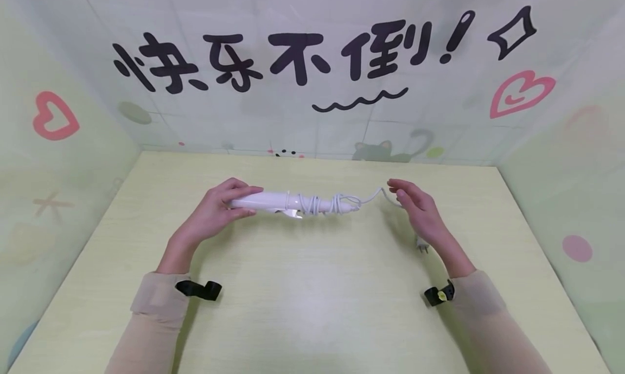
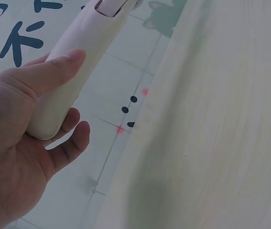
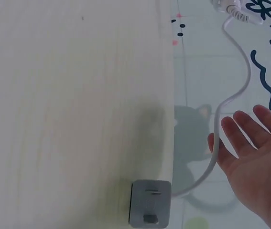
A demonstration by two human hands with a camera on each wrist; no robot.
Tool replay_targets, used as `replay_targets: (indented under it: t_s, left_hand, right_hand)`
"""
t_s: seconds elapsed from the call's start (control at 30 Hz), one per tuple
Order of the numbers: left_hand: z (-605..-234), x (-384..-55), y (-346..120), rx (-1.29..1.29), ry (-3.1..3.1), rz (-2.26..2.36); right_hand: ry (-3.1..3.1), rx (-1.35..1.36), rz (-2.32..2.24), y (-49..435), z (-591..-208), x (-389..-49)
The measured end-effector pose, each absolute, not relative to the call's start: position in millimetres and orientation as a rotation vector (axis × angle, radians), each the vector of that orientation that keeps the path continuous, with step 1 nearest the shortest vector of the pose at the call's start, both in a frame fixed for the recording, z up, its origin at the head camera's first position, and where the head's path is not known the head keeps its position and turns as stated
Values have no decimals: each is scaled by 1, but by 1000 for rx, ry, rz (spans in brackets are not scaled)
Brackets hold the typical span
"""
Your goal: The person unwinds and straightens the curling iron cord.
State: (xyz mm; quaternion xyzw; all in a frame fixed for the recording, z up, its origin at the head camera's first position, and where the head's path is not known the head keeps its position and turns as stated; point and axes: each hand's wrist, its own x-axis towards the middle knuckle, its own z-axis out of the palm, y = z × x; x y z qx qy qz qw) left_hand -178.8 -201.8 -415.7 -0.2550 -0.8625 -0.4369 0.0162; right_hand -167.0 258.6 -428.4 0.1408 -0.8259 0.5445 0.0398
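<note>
A white styling wand lies level just above the pale yellow table, its cord wound in several coils round the right half. My left hand grips the wand's left end, thumb on top and fingers curled beneath; the left wrist view shows the same grip on the wand by the left hand. A loose stretch of cord runs to my right hand, which is open with straight fingers. In the right wrist view the cord passes along the fingers of that hand. The grey plug lies on the table, also seen under the wrist as the plug.
Pale green walls with black lettering and pink hearts close in the table on the left, back and right. Black straps sit at both wrists over beige sleeves. Bare tabletop stretches in front of the hands.
</note>
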Motion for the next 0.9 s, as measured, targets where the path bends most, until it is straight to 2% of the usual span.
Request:
replay_targets:
  t_s: [0.9]
  left_hand:
    - [-417,-179,-200,-790,-2708,-1356]
  right_hand:
    - [-2635,506,1672,243,-423,-168]
